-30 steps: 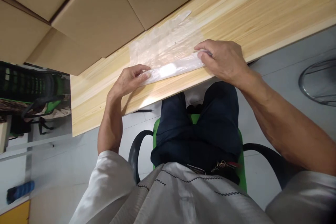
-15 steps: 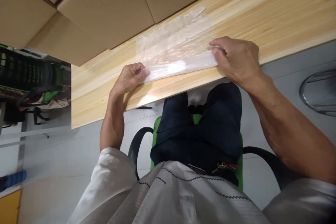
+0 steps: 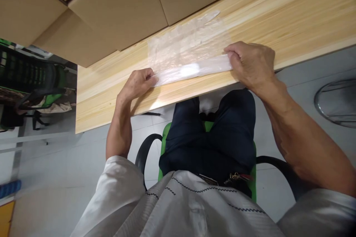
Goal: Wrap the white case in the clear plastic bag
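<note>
A clear plastic bag [image 3: 187,50] lies flat on the light wooden table [image 3: 292,14], its near edge folded over into a whiter strip. My left hand [image 3: 137,85] pinches the left end of that folded edge with curled fingers. My right hand [image 3: 251,63] grips the right end of the same edge, fingers bent down on the plastic. Both hands rest close to the table's near edge, above my lap.
Flat cardboard sheets [image 3: 116,7] cover the far left of the table, just behind the bag. I sit on a green chair [image 3: 165,137] with black armrests. Another chair [image 3: 41,85] stands at left, and a round metal frame [image 3: 336,102] sits on the floor at right.
Both hands have stayed on the folded edge. The left fingers have curled tighter onto the plastic; the right fingers have bent down more. The view has shifted slightly.
</note>
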Available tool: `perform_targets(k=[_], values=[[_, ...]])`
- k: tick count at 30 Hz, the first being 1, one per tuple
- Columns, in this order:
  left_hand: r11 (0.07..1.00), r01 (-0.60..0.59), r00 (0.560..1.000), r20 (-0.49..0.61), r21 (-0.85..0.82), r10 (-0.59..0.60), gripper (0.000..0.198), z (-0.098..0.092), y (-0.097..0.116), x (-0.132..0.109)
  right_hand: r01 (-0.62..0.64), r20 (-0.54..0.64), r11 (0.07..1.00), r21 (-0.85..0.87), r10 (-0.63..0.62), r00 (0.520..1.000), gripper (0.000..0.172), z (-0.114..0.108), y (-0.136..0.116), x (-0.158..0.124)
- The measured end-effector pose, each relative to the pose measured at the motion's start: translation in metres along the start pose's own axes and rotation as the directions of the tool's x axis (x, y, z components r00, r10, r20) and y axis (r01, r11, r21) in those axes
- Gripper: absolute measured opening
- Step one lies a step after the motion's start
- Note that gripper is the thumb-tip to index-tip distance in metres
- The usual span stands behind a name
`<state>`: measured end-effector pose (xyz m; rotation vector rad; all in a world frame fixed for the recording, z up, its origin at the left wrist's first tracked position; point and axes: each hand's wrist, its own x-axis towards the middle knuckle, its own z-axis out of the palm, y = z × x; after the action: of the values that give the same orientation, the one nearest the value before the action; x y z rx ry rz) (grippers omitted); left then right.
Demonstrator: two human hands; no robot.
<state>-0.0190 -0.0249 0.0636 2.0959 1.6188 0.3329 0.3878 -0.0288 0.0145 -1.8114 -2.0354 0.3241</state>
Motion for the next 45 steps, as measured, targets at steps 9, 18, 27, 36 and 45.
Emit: perform_targets(k=[9,18,27,36,45], values=[[0.968,-0.092,0.968,-0.206,0.232,0.141,0.063,-0.004,0.000,-0.027,0.151,-0.171,0.987,0.057,-0.140,0.975,0.063,-0.015,-0.004,-0.023],[0.869,-0.425,0.890,-0.056,0.253,0.452,0.051,0.046,0.070,-0.008,0.447,0.078,0.886,0.122,-0.458,0.886,0.050,-0.004,-0.069,-0.021],[0.907,-0.350,0.924,-0.072,0.234,0.375,0.050,0.070,0.055,0.003,0.464,0.102,0.873,0.150,-0.480,0.871,0.046,0.011,-0.067,-0.015],[0.903,-0.354,0.927,-0.039,0.244,0.374,0.057,0.066,0.053,0.010,0.453,0.112,0.877,0.156,-0.472,0.875,0.045,0.013,-0.067,-0.008],[0.942,-0.309,0.951,0.064,0.131,0.304,0.060,0.044,0.071,0.006,0.445,0.120,0.869,0.217,-0.476,0.871,0.042,0.004,-0.061,-0.008]])
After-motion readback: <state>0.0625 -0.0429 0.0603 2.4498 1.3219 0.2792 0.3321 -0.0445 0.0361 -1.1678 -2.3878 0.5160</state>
